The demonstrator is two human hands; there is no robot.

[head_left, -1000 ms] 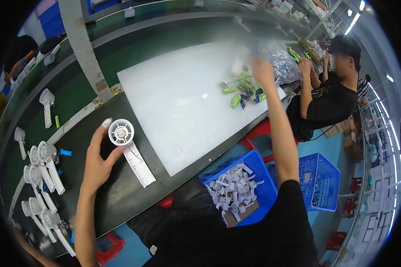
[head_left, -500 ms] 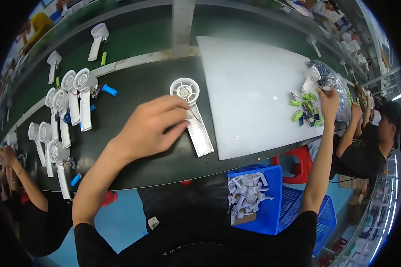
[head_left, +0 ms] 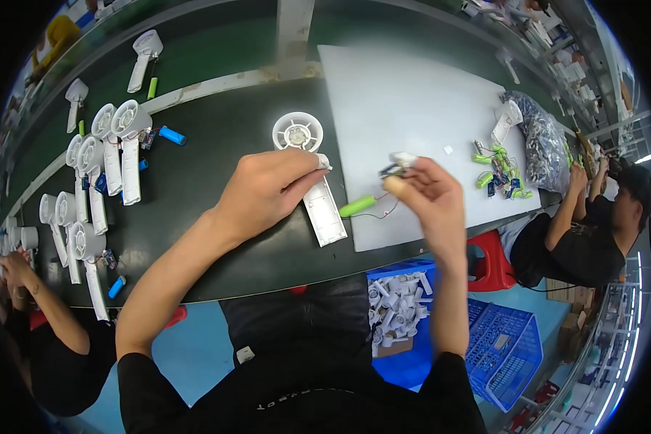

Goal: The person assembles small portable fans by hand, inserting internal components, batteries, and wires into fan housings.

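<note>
A white handheld fan housing (head_left: pixel 325 217) lies on the dark table in front of me, its round grille pointing away and its hollow handle toward me. My left hand (head_left: pixel 275 184) is closed in a pinch over the upper handle. Whatever lies between its fingertips is hidden. Just right of the handle, my right hand (head_left: pixel 434 199) grips a small circuit board (head_left: pixel 392 171). From that board a green cylindrical battery (head_left: pixel 358 206) hangs on thin wires, close beside the handle. White coverings show on a fingertip of each hand.
More white fan housings (head_left: pixel 129 163) stand at the left with blue batteries (head_left: pixel 172 135). A white sheet (head_left: pixel 405 94) covers the right side, bearing green batteries with boards (head_left: pixel 499 170) and a plastic bag (head_left: pixel 546 145). Below is a blue crate (head_left: pixel 405 372) of white parts. Co-workers sit on both sides.
My right hand has come left from the battery pile, bringing a circuit board with its green battery to the fan housing. My left hand has shifted slightly right, its fingers now pinched together.
</note>
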